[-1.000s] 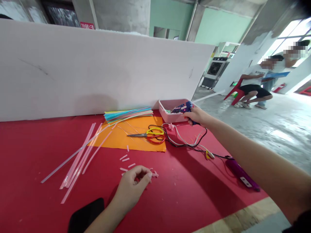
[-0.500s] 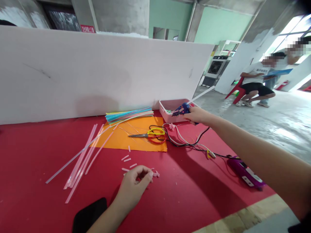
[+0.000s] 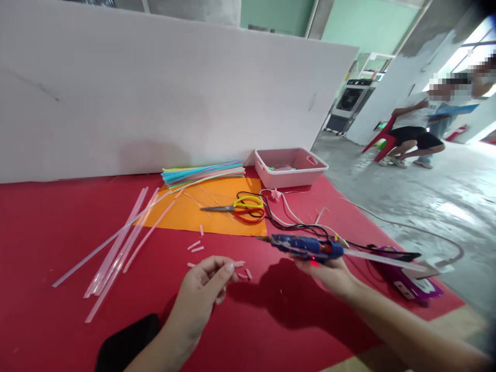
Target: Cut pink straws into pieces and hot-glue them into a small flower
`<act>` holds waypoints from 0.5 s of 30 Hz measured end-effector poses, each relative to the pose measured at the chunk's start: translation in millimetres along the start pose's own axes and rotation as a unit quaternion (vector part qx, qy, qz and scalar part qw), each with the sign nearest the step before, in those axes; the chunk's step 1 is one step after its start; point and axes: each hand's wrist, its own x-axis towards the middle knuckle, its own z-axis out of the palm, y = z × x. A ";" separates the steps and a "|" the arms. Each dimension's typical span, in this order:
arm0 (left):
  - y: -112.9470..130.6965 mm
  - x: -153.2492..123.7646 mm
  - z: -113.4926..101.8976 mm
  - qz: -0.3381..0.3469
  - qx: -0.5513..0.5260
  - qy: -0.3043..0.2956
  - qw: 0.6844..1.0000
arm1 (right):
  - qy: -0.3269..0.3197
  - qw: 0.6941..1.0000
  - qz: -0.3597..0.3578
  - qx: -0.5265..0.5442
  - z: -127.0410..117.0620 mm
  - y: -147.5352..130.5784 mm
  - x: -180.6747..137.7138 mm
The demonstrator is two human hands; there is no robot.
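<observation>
My left hand is closed in a pinch over the red tabletop, with a short pink straw piece sticking out at its fingertips. Just beyond those fingertips lie a couple more pink bits. In my right hand is a blue hot glue gun, a red light glowing on it. Its nozzle points left toward my left hand, and a long translucent glue stick runs out of its back. Several cut straw pieces are scattered left of my left hand's fingers.
Scissors rest on an orange sheet, below bundled straws. Long pink straws lie left, near a black phone. A pink basket, tangled cables and a purple power strip are rightward. People sit and stand beyond.
My right hand has brought the glue gun from the pink basket back to above the table, near my left hand. My left hand stays pinched in about the same place. The view has tilted slightly down.
</observation>
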 end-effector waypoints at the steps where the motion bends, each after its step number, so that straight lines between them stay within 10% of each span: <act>1: 0.0 -1.1 0.3 -0.002 -0.006 0.004 1.000 | -0.003 1.000 -0.004 0.006 4.2 8.8 -8.7; 15: 2.3 -10.3 4.1 0.090 0.088 -0.005 0.992 | -0.125 0.979 -0.158 -0.037 -2.0 -4.5 -17.2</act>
